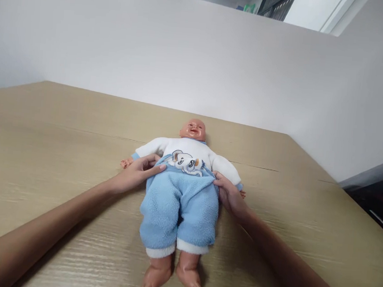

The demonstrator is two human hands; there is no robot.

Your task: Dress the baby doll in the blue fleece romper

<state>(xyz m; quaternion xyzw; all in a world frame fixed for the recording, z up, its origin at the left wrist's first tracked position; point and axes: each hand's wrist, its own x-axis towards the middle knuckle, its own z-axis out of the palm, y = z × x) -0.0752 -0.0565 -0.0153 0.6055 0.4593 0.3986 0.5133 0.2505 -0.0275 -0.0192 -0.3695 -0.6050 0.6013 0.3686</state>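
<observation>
A baby doll lies on its back on the wooden table, head away from me, bare feet toward me. It wears a white top with an elephant print and fleecy light-blue trousers. My left hand pinches the trousers' waistband at the doll's left-of-frame hip. My right hand grips the waistband on the other side. Both hands are closed on the fabric.
A plain white wall rises behind the table's far edge. The table's right edge runs diagonally past a dark area at the right. Bare wood spreads to the left of the doll.
</observation>
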